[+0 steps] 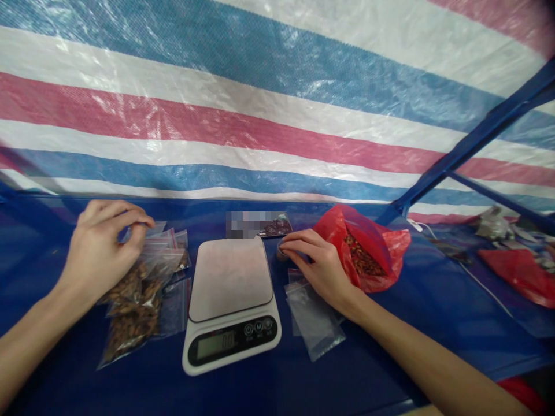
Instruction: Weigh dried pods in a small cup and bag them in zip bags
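My left hand (106, 240) is over the left-hand pile, thumb and fingers pinched together; what they hold, if anything, is hidden. Below it lie clear zip bags (134, 323) filled with brown pieces, with several flatter bags (176, 303) beside them. My right hand (318, 263) has its fingertips closed on a small round cup (281, 252), partly covered by the fingers. Under that hand are unfilled zip bags (318, 326). Between my hands sits a white kitchen scale (232, 283), its plate bare and its display apparently reading 0.0.
An open red plastic bag (392, 245) of brown bits stands behind my right hand. A dark printed card (277, 225) lies behind the scale. A blue metal frame (451, 164) and a striped sheet (260, 133) bound the blue table. More red plastic (518, 274) lies far right.
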A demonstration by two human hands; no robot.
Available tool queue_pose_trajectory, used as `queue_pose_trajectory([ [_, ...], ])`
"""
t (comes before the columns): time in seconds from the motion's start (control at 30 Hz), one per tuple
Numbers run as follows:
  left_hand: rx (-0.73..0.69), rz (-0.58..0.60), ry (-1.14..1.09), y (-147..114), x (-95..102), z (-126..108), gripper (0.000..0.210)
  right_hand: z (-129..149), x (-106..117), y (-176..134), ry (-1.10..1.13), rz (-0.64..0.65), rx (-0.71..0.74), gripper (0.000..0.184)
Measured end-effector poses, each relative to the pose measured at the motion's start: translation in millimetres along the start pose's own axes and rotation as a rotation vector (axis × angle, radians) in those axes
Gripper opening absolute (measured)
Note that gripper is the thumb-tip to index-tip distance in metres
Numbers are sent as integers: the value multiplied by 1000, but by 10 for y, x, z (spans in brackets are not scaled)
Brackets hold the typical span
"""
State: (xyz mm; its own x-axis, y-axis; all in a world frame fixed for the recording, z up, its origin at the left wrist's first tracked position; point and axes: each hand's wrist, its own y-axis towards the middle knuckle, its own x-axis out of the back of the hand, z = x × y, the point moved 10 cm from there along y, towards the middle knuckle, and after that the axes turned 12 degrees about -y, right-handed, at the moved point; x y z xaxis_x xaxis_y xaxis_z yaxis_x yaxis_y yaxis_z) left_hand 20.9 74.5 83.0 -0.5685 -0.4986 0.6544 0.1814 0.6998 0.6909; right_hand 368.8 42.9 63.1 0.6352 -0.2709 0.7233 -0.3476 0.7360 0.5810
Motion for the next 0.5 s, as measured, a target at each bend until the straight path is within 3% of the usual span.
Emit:
queue_pose_trajectory([
  [0.17,-16,-55,-78,-1,45,4,27,54,195,-48,-8,-78,44,32],
  [0.27,8,-63,-110,-18,53,43,27,-99,609,-79,-106,-279,10,37],
  [0.37,47,-62,-119,-44,42,104,27,-484,1009,-133,-212,-457,-142,33],
  [0.43,84,-82,-120,-69,46,172,26,-832,988,-113,-338,-327,-293,29],
  [0.5,125,-104,-123,-98,49,261,25,-1144,782,-111,-500,-72,-392,25],
])
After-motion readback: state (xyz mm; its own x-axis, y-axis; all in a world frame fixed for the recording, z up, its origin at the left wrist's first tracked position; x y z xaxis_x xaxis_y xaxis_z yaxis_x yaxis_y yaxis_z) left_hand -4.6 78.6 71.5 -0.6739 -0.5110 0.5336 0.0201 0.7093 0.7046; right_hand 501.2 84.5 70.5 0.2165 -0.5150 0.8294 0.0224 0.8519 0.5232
